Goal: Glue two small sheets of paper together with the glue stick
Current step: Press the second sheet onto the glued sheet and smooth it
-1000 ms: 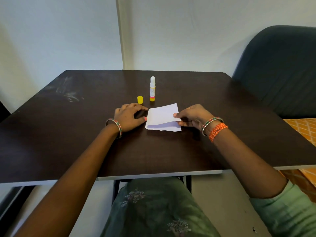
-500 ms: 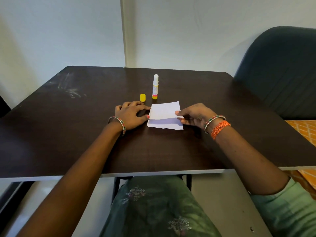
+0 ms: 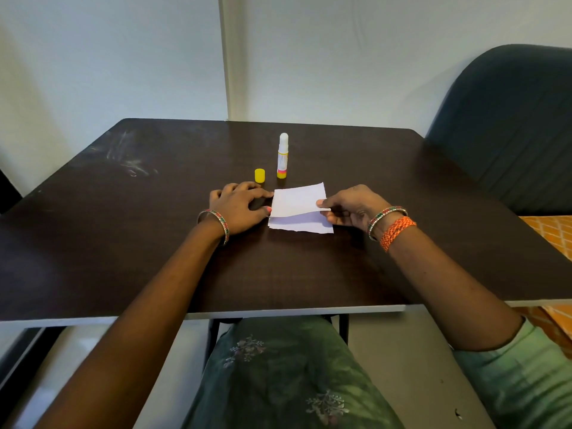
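Two small white sheets lie stacked on the dark table (image 3: pixel 123 243). The upper sheet (image 3: pixel 298 199) is lifted at its right edge, where my right hand (image 3: pixel 353 205) pinches it between thumb and fingers. The lower sheet (image 3: pixel 305 225) lies flat beneath it. My left hand (image 3: pixel 240 207) rests on the table with its fingertips touching the left edges of the sheets. An uncapped glue stick (image 3: pixel 283 156) stands upright just behind the paper, its yellow cap (image 3: pixel 259 175) standing to its left.
A dark padded chair (image 3: pixel 507 125) stands at the table's right side, with an orange patterned cloth (image 3: pixel 551 230) below it. A pale wall runs behind the table. The near table edge lies over my lap.
My right hand has raised the right edge of the upper sheet higher off the lower one. My left hand has stayed at the sheets' left edge.
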